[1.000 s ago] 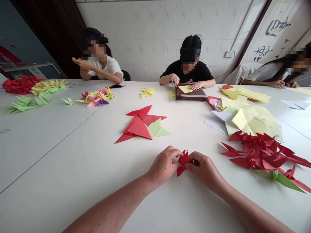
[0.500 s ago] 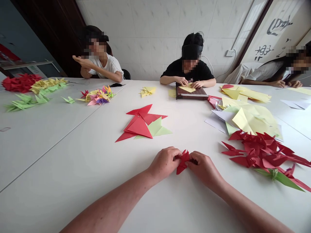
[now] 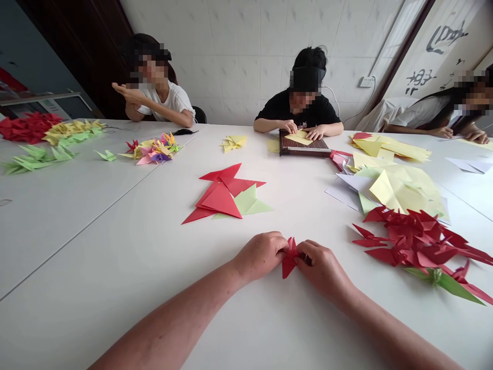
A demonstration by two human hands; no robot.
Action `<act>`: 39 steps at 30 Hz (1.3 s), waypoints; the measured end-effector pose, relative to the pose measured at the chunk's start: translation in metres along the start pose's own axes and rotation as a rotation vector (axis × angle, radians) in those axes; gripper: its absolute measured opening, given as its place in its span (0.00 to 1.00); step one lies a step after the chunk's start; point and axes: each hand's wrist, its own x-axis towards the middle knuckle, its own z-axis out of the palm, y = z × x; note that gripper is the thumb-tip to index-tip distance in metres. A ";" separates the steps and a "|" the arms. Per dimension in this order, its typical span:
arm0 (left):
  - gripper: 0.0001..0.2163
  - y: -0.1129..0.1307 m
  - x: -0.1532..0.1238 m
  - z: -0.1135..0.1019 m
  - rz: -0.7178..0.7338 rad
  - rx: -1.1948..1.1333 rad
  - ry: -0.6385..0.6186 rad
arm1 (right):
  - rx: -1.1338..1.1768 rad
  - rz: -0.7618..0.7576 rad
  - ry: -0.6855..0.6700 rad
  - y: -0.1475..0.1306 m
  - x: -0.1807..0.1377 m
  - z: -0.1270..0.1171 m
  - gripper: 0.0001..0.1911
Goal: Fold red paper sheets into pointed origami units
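Between my two hands is a small red folded-paper piece (image 3: 289,261), held just above the white table with pointed tips up and down. My left hand (image 3: 264,255) pinches its left side, and my right hand (image 3: 319,261) pinches its right side with thumb and curled fingers. The fingertips partly cover the paper. Beyond my hands lie overlapping red folded papers (image 3: 220,199) with a light green folded paper (image 3: 252,201) partly under them. To the right of my right hand is a heap of red origami pieces (image 3: 419,239), with a green one (image 3: 454,288) at its near edge.
Yellow and pale sheets (image 3: 408,187) lie at the right. Across the table (image 3: 115,288), a person handles yellow paper on a paper trimmer (image 3: 306,149). Two more people sit at the far side. Colourful origami (image 3: 156,150) and green origami (image 3: 34,158) lie at the left.
The red folded paper has turned slightly between my fingers, and its tips stand more apart and upright. Both hands keep their pinch in nearly the same place. The view has shifted slightly.
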 end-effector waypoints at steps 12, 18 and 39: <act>0.10 -0.010 -0.007 0.015 0.357 0.513 0.142 | -0.269 -0.237 0.012 0.004 -0.007 -0.001 0.13; 0.10 -0.010 -0.009 0.012 0.403 0.517 0.121 | -0.384 -0.339 0.074 0.006 -0.008 -0.001 0.12; 0.23 0.027 -0.062 0.007 0.293 0.658 -0.103 | -0.857 -0.466 0.072 -0.010 -0.040 0.012 0.21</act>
